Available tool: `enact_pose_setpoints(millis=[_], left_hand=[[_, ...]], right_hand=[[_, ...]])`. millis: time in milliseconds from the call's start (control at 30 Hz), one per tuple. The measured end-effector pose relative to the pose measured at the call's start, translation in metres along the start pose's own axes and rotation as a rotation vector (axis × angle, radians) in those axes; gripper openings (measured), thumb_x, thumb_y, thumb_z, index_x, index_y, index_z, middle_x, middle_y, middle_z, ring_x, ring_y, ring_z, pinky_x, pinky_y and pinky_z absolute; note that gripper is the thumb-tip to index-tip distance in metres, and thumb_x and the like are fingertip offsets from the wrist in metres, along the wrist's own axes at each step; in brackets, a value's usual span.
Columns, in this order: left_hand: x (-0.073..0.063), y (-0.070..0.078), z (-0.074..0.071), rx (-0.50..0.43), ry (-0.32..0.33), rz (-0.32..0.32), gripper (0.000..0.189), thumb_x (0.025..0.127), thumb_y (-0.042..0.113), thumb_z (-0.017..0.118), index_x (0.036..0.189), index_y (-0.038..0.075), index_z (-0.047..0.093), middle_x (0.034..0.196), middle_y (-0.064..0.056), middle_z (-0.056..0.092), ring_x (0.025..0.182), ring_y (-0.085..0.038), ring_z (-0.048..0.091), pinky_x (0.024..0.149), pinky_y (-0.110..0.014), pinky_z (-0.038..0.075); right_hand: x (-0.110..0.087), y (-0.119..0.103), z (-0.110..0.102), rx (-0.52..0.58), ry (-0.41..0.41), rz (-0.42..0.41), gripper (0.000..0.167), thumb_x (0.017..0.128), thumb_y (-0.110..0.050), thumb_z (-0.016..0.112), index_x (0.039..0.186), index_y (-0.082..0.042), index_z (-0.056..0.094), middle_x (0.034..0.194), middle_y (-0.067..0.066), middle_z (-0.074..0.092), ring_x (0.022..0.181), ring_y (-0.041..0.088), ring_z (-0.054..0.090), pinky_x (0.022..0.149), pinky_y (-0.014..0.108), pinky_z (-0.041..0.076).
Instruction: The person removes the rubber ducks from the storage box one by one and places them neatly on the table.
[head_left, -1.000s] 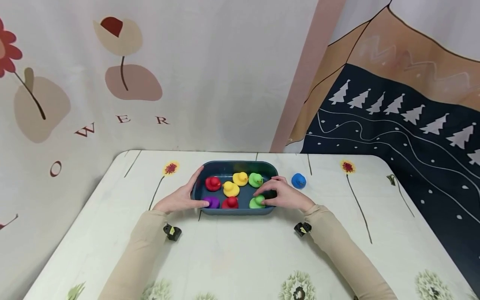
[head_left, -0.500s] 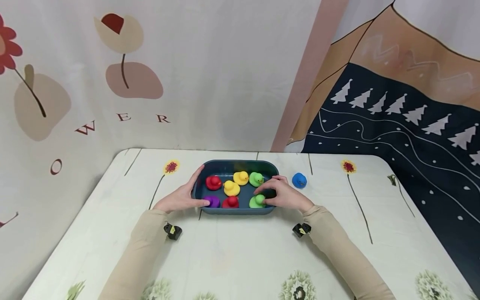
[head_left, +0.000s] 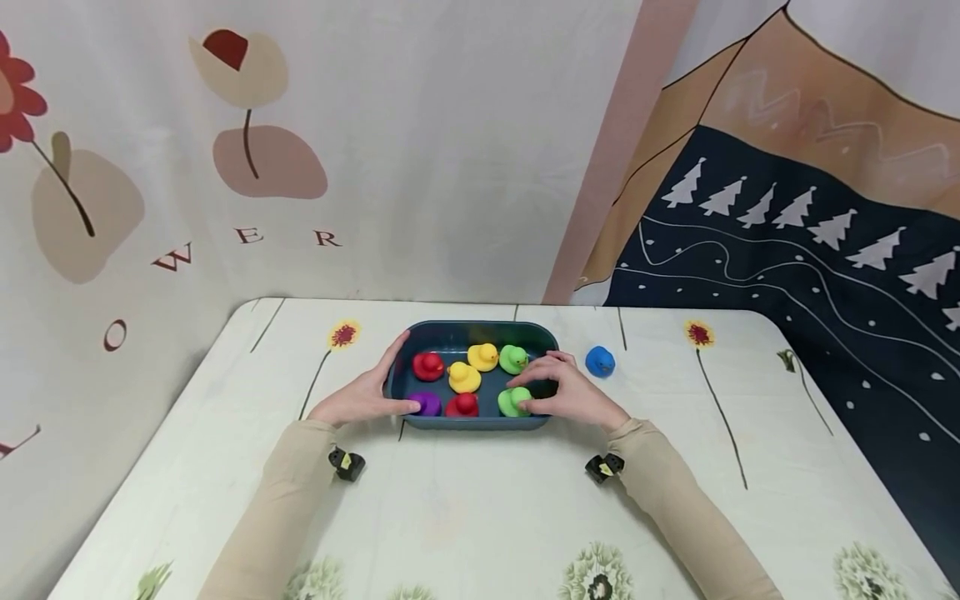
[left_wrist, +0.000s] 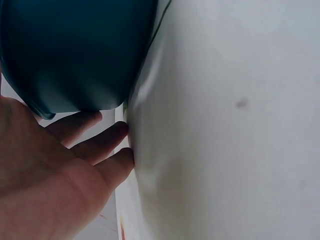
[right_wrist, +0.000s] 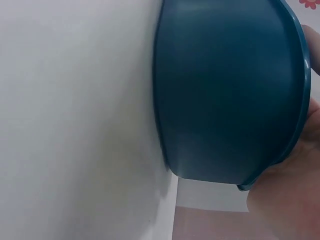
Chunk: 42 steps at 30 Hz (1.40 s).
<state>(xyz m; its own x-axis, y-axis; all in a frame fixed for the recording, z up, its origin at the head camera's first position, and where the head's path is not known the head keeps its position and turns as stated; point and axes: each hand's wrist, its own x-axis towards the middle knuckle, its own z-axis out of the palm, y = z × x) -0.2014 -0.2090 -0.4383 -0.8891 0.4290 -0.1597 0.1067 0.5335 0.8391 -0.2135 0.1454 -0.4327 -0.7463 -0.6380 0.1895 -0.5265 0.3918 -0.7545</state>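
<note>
A dark teal plastic tub [head_left: 472, 423] holds several rubber ducks. My left hand [head_left: 363, 397] grips its left end, thumb over the near rim beside the purple duck [head_left: 429, 404]. In the left wrist view, fingers [left_wrist: 102, 142] of that hand lie by the tub's outer end wall. My right hand [head_left: 573, 392] reaches over the right end, with thumb and index finger pinching the near green duck [head_left: 512, 403] inside. Across the tub, another green duck [head_left: 513, 359], two yellow ducks [head_left: 465, 378] and two red ducks [head_left: 428, 367] sit apart from the hands.
A blue duck [head_left: 600, 362] sits on the table outside the tub, beyond the right hand. The white flower-print cloth [head_left: 465, 517] covers the table. A printed curtain [head_left: 435, 208] hangs along the back edge.
The near green duck has turned slightly under my right fingers. Both hands and the tub stay where they were.
</note>
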Motion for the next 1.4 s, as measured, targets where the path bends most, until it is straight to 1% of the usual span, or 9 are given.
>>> enact_pose_setpoints(millis=[133,333,467,600,667,900,1033,1267,1400], left_hand=[[-0.001,0.001,0.0,-0.009,-0.001,-0.005,0.109,0.084,0.031,0.076,0.155,0.035,-0.006,0.16,-0.014,0.005,0.138,-0.045,0.02,0.103,-0.067,0.025],[-0.002,0.003,0.0,-0.02,-0.001,0.004,0.109,0.084,0.029,0.077,0.155,0.033,-0.005,0.16,-0.015,0.008,0.138,-0.044,0.022,0.104,-0.066,0.025],[-0.001,0.003,0.0,-0.017,0.001,0.01,0.109,0.083,0.03,0.077,0.155,0.033,-0.005,0.16,-0.014,0.008,0.139,-0.044,0.022,0.104,-0.066,0.025],[0.001,0.002,0.0,-0.01,-0.004,-0.002,0.108,0.084,0.032,0.075,0.155,0.033,-0.006,0.16,-0.013,0.007,0.139,-0.044,0.021,0.104,-0.066,0.025],[0.001,0.002,-0.001,-0.006,-0.007,-0.009,0.108,0.084,0.034,0.075,0.155,0.033,-0.007,0.16,-0.013,0.007,0.139,-0.044,0.021,0.104,-0.066,0.025],[0.0,0.001,-0.001,-0.01,-0.01,-0.006,0.108,0.084,0.032,0.075,0.155,0.034,-0.007,0.16,-0.014,0.007,0.139,-0.044,0.021,0.104,-0.066,0.024],[0.0,0.0,-0.001,-0.008,-0.01,-0.008,0.108,0.084,0.032,0.075,0.155,0.035,-0.007,0.16,-0.014,0.007,0.139,-0.044,0.02,0.104,-0.066,0.024],[-0.001,0.001,-0.001,-0.008,-0.003,0.0,0.109,0.084,0.03,0.076,0.155,0.035,-0.006,0.16,-0.013,0.007,0.139,-0.044,0.02,0.104,-0.067,0.025],[-0.002,0.002,0.0,-0.026,-0.002,0.016,0.109,0.084,0.028,0.077,0.155,0.034,-0.005,0.16,-0.014,0.007,0.139,-0.044,0.02,0.103,-0.067,0.025]], right_hand=[[-0.001,0.0,0.002,0.013,0.035,0.011,0.024,0.082,-0.014,0.077,0.106,-0.012,0.075,0.106,-0.004,0.066,0.113,0.021,0.051,0.111,0.05,0.012],[-0.002,-0.005,0.0,0.067,0.098,0.048,0.023,0.082,-0.016,0.078,0.105,-0.014,0.074,0.106,-0.004,0.063,0.109,0.02,0.051,0.101,0.05,0.035],[-0.003,-0.013,-0.005,0.125,0.14,0.036,0.024,0.082,-0.014,0.078,0.105,-0.01,0.072,0.106,0.002,0.063,0.109,0.024,0.053,0.098,0.053,0.041],[-0.005,-0.014,-0.009,0.115,0.189,0.057,0.024,0.082,-0.014,0.079,0.105,-0.011,0.072,0.106,0.001,0.063,0.109,0.021,0.053,0.1,0.052,0.039],[-0.006,-0.019,-0.012,0.107,0.207,0.076,0.024,0.082,-0.01,0.078,0.105,-0.007,0.072,0.105,0.005,0.063,0.107,0.024,0.054,0.102,0.052,0.037],[-0.014,-0.056,-0.027,0.075,0.236,0.07,0.023,0.082,-0.001,0.075,0.103,0.004,0.069,0.099,0.015,0.062,0.099,0.031,0.055,0.096,0.05,0.042],[-0.017,-0.056,-0.031,0.048,0.254,0.071,0.022,0.081,0.0,0.076,0.101,0.003,0.069,0.096,0.013,0.061,0.096,0.031,0.055,0.094,0.047,0.043],[-0.025,-0.049,-0.037,0.084,0.27,0.113,0.023,0.082,-0.001,0.075,0.102,0.005,0.067,0.098,0.014,0.061,0.095,0.031,0.052,0.095,0.056,0.039],[-0.031,-0.044,-0.04,0.08,0.283,0.12,0.021,0.082,-0.001,0.075,0.102,0.005,0.068,0.098,0.014,0.062,0.094,0.029,0.053,0.093,0.05,0.04]])
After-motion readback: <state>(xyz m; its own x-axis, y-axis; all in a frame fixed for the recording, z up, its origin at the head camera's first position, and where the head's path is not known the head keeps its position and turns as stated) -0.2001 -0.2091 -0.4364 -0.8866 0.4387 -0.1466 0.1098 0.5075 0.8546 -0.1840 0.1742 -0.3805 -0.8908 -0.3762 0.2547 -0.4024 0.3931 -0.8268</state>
